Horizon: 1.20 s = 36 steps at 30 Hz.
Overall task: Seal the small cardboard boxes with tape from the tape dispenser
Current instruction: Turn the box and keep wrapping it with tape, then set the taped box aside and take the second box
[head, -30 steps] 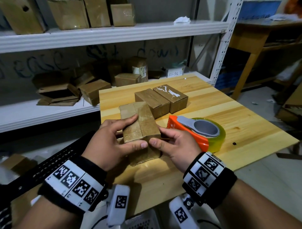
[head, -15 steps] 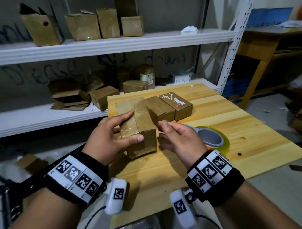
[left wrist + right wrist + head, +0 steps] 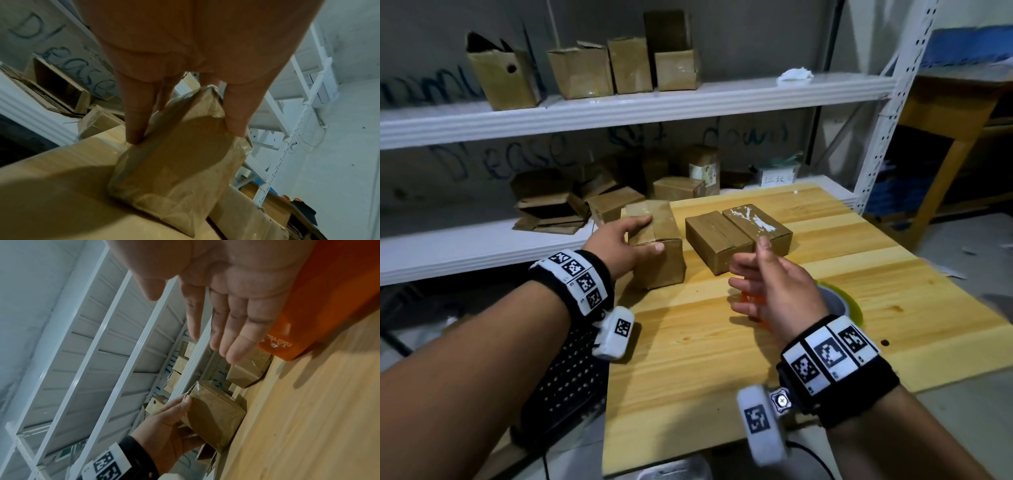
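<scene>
Wooden table: left hand grips taped box, right hand spread empty

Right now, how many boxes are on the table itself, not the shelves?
3. One stands at the table's far left, gripped by the left hand: box. Two lie side by side mid-table: a plain one and a white-marked one. None seem hidden.

left hand gripping a box, right hand loose — fingers straight
</scene>
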Tool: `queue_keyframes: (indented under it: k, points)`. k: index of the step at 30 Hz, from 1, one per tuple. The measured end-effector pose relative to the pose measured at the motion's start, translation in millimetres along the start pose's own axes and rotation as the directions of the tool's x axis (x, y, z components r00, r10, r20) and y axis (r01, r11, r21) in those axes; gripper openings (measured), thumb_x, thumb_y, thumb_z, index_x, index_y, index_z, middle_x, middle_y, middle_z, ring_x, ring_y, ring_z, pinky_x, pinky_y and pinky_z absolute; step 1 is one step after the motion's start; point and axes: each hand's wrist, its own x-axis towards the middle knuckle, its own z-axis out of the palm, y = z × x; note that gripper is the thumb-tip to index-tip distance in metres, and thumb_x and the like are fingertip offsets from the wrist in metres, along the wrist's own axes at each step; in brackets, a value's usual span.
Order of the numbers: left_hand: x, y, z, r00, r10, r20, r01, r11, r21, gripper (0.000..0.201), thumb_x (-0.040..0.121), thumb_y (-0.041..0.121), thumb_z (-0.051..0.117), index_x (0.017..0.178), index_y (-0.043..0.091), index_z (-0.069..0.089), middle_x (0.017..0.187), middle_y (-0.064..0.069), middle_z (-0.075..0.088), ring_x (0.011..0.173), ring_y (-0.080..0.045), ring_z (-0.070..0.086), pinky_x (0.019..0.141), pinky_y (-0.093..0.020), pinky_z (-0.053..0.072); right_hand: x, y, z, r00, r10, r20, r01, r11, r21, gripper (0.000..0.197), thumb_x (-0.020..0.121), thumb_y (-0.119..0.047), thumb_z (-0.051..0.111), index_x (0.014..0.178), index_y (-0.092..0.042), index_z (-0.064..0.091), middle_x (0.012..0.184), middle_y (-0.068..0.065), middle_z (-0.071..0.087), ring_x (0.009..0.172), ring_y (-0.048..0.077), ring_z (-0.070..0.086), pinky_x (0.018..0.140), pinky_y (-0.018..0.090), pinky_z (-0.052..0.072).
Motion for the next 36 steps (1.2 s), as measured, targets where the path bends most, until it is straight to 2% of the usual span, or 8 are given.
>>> queue_keyframes:
  k: [9,13,17,21,24,28,33,36]
  points:
    - [-8.6,11.7,2.1,0.996,-0.014,-0.085,0.021,0.996,0.088,0.103,0.066,0.032,0.094,0.153,0.043,0.039,0.161,-0.004,0.035,0.145,-0.03,0.038,0.115,-0.053,0.04,7.1,1.7,-9.2,0.999,0.017,-0.031,-0.016,0.999,0.035,0.074,0.07,-0.083,0.044,0.105,-0.025,0.075,0.118,0.003,0.075,0.112,0.022,0.072,0.098,0.052,0.06]
    - [-22.8,39.0,5.3,0.947,0.176,-0.269,-0.163,0.984,0.069,0.065,0.075,0.036,0.088,0.134,0.037,0.06,0.136,0.004,0.056,0.122,-0.016,0.056,0.1,-0.045,0.054,7.2,-0.9,-16.0,0.997,0.0,-0.072,0.0,1.0,0.003,0.079,0.071,-0.087,0.039,0.107,-0.027,0.076,0.119,0.001,0.074,0.113,0.02,0.071,0.099,0.05,0.059]
    - [-41.8,77.1,31.5,0.965,0.244,-0.094,-0.244,0.97,0.012,0.038,0.087,0.027,0.079,0.123,0.031,0.067,0.114,0.014,0.064,0.102,-0.006,0.062,0.081,-0.029,0.056,8.6,-5.5,-24.4,0.992,0.022,-0.124,-0.02,1.0,0.02,0.081,0.072,-0.088,0.036,0.105,-0.027,0.078,0.121,0.007,0.075,0.112,0.025,0.071,0.1,0.051,0.059]
    - [-32.7,95.0,66.1,0.977,0.207,0.046,-0.211,0.963,0.17,0.053,0.086,0.029,0.08,0.134,0.033,0.06,0.13,0.007,0.062,0.114,-0.012,0.06,0.097,-0.034,0.052,11.9,-10.8,-35.7,0.986,0.071,-0.153,-0.061,0.996,0.065,0.082,0.079,-0.088,0.035,0.107,-0.025,0.078,0.128,0.012,0.072,0.113,0.032,0.069,0.105,0.058,0.053]
    - [-19.4,105.6,88.2,0.984,0.155,0.094,-0.175,0.943,0.282,0.064,0.087,0.026,0.079,0.145,0.033,0.051,0.144,0.003,0.055,0.123,-0.017,0.057,0.097,-0.029,0.048,16.5,-11.8,-46.9,0.981,0.048,-0.187,-0.028,0.994,0.108,0.072,0.095,-0.077,0.035,0.106,-0.02,0.078,0.126,0.011,0.072,0.112,0.027,0.069,0.1,0.05,0.056]
    - [-5.8,116.1,110.5,0.971,0.074,0.228,-0.187,0.828,0.528,0.066,0.095,0.024,0.07,0.154,0.024,0.041,0.156,-0.004,0.044,0.134,-0.024,0.052,0.107,-0.036,0.048,15.6,-10.8,-54.6,0.982,0.042,-0.186,-0.023,0.995,0.102,0.074,0.096,-0.078,0.035,0.111,-0.019,0.078,0.121,0.006,0.072,0.112,0.025,0.07,0.092,0.043,0.058]
    - [-5.0,109.6,129.1,0.949,-0.028,0.315,-0.214,0.678,0.703,0.051,0.085,0.031,0.073,0.133,0.024,0.057,0.115,-0.001,0.064,0.096,-0.022,0.065,0.084,-0.037,0.059,11.9,-11.5,-63.3,0.978,0.061,-0.198,-0.04,0.993,0.11,0.076,0.09,-0.084,0.038,0.11,-0.023,0.08,0.118,0.007,0.073,0.111,0.028,0.071,0.096,0.052,0.06]
    - [-11.9,106.4,126.0,0.946,0.016,0.324,-0.253,0.659,0.708,0.045,0.089,0.031,0.071,0.132,0.025,0.058,0.12,0.0,0.062,0.099,-0.02,0.062,0.079,-0.033,0.053,9.8,-11.6,-66.4,0.974,0.067,-0.215,-0.044,0.993,0.108,0.076,0.088,-0.086,0.038,0.106,-0.025,0.081,0.118,0.007,0.075,0.107,0.027,0.074,0.094,0.054,0.061]
